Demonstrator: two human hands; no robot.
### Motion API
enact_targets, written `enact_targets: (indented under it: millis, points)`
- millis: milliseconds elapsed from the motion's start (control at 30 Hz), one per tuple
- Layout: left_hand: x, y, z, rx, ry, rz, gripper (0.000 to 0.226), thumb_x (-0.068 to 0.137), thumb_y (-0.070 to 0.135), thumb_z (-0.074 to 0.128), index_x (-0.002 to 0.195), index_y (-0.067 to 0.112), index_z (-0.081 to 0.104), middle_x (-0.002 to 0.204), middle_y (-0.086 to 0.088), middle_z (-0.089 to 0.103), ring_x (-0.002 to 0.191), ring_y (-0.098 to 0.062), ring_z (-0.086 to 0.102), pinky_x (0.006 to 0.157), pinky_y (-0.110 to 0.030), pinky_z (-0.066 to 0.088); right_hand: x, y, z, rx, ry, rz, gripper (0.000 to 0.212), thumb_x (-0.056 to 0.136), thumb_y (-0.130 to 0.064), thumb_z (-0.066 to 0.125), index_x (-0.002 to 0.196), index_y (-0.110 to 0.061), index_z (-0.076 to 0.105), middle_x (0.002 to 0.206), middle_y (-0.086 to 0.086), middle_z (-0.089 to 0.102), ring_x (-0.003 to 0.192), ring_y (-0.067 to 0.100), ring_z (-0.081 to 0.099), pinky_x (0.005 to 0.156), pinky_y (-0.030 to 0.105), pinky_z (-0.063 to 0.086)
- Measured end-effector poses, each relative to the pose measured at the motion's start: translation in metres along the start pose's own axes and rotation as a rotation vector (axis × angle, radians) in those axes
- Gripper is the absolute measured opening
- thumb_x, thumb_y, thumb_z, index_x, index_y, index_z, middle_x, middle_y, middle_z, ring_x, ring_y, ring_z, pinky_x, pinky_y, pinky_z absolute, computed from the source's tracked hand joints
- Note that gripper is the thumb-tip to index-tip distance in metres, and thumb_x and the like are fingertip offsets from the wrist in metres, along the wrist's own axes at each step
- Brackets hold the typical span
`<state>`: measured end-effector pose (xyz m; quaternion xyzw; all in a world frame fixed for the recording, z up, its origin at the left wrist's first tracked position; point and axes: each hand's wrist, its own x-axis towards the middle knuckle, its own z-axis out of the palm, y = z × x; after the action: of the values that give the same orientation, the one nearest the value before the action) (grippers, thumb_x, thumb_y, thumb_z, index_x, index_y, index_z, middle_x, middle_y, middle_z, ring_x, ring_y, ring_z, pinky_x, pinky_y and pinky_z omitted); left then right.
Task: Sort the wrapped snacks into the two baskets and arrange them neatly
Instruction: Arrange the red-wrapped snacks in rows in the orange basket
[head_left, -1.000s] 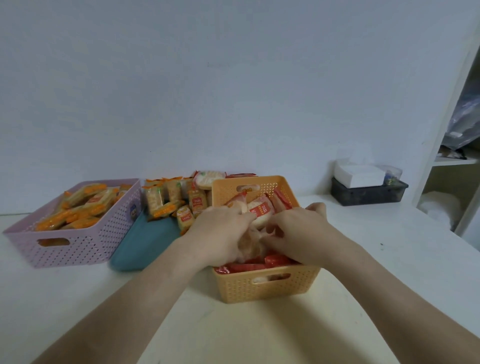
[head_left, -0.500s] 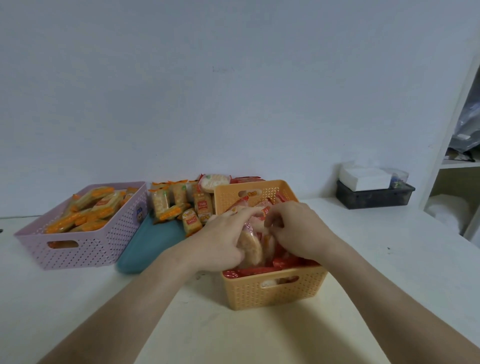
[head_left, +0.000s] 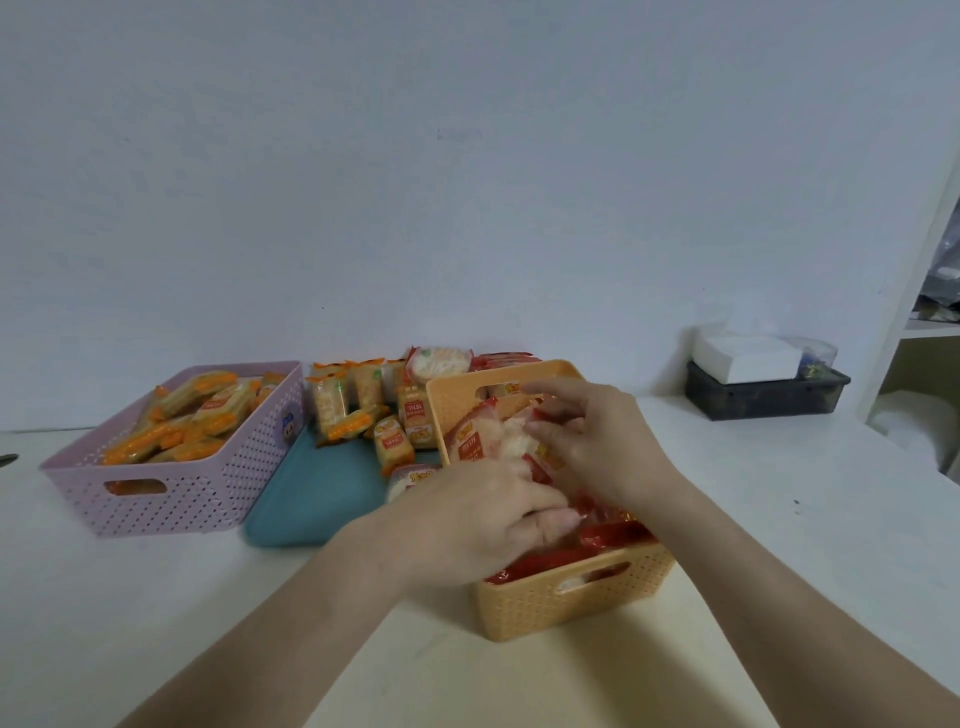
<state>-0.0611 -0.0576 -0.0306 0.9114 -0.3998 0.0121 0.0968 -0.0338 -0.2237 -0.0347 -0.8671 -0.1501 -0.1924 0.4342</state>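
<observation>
Head view: red packs (head_left: 613, 535) lie in the orange basket (head_left: 566, 608), which stands mid-table (head_left: 779, 545), nearer the front edge than the rest. Both hands are inside it. The left hand (head_left: 483, 525) has its grip curled round red packs at the near end. The right hand (head_left: 602, 441) pinches a raised pack (head_left: 472, 441) toward the far end. The step looks like straightening this basket's load. Next, I judge, that pack needs laying flat in line. Then the loose packs (head_left: 358, 410) on the tray (head_left: 317, 493), between this and the purple basket (head_left: 171, 499) by the left edge, want sorting.
</observation>
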Motion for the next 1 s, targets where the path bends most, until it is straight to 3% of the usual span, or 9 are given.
enact_targets:
  millis: [200,333,467,533,600,700,767,867,1000]
  points:
    - [-0.008,0.0,0.008,-0.183,0.188,-0.044,0.051,0.071,0.079,0.052,0.094,0.034,0.058,0.089,0.018,0.057,0.084,-0.002,0.053,0.071,-0.032,0.049,-0.004,-0.003,0.005,-0.042,-0.373,-0.077,0.042,0.093,-0.015,0.061,0.132,-0.028,0.058,0.109,-0.014,0.068,0.103,-0.001,0.064,0.084,0.001,0.04]
    - [-0.011,-0.001,0.012,-0.154,0.351,-0.069,0.063,0.059,0.079,0.063,0.099,0.037,0.039,0.103,0.022,0.034,0.103,0.0,0.035,0.084,-0.021,0.038,-0.006,-0.001,-0.003,0.118,-0.553,0.006,0.051,0.098,-0.023,0.053,0.141,-0.044,0.034,0.123,-0.007,0.063,0.109,-0.002,0.06,0.104,0.028,0.042]
    - [-0.013,0.001,0.008,-0.076,0.137,-0.193,0.088,0.071,0.078,0.053,0.142,0.04,0.017,0.134,0.016,0.03,0.13,-0.008,0.023,0.112,-0.036,0.027,-0.011,-0.005,-0.004,0.288,-0.413,0.115,0.041,0.096,-0.006,0.049,0.125,-0.033,0.041,0.109,0.009,0.066,0.092,0.025,0.07,0.082,0.042,0.058]
    - [-0.012,0.003,0.003,-0.007,0.022,-0.222,0.089,0.077,0.077,0.049,0.148,0.039,0.011,0.117,0.015,0.037,0.121,-0.01,0.03,0.11,-0.035,0.025,-0.008,-0.005,-0.008,0.059,-0.315,0.058,0.038,0.092,0.0,0.047,0.117,-0.028,0.047,0.105,0.004,0.066,0.082,0.02,0.07,0.075,0.032,0.058]
    - [-0.012,0.004,-0.001,0.044,-0.053,-0.19,0.089,0.075,0.082,0.042,0.149,0.04,0.019,0.103,0.022,0.038,0.113,-0.007,0.034,0.109,-0.036,0.023,-0.004,-0.001,-0.02,-0.45,-0.259,-0.066,0.03,0.089,-0.012,0.052,0.113,-0.03,0.053,0.107,-0.004,0.065,0.093,0.014,0.064,0.078,0.027,0.05]
    - [-0.012,0.003,-0.004,0.161,-0.148,-0.142,0.092,0.067,0.091,0.033,0.144,0.04,0.036,0.117,0.021,0.053,0.115,-0.009,0.037,0.108,-0.041,0.023,-0.005,0.002,-0.03,-0.82,-0.428,-0.135,0.03,0.088,-0.041,0.056,0.117,-0.037,0.054,0.114,-0.013,0.059,0.112,0.015,0.05,0.088,0.034,0.035]
    - [-0.011,0.005,-0.004,0.244,-0.186,-0.118,0.088,0.069,0.089,0.036,0.143,0.04,0.035,0.118,0.017,0.055,0.115,-0.011,0.038,0.11,-0.04,0.02,-0.009,0.003,-0.026,-0.927,-0.531,-0.134,0.043,0.084,-0.049,0.058,0.125,-0.042,0.048,0.121,-0.015,0.055,0.119,0.016,0.042,0.093,0.04,0.028]
    - [-0.009,0.01,-0.006,0.319,-0.204,-0.078,0.079,0.075,0.081,0.039,0.141,0.038,0.034,0.112,0.01,0.053,0.111,-0.016,0.042,0.114,-0.04,0.019,-0.01,0.007,-0.018,-0.912,-0.486,-0.144,0.044,0.085,-0.042,0.06,0.126,-0.042,0.044,0.118,-0.015,0.058,0.118,0.017,0.038,0.091,0.042,0.024]
    - [-0.009,0.005,-0.009,0.292,-0.134,-0.067,0.064,0.075,0.067,0.051,0.133,0.042,0.042,0.098,0.013,0.053,0.096,-0.013,0.05,0.095,-0.035,0.041,-0.009,0.007,-0.014,-0.821,-0.419,-0.104,0.043,0.085,-0.03,0.061,0.125,-0.034,0.045,0.116,-0.014,0.051,0.115,0.014,0.044,0.092,0.041,0.024]
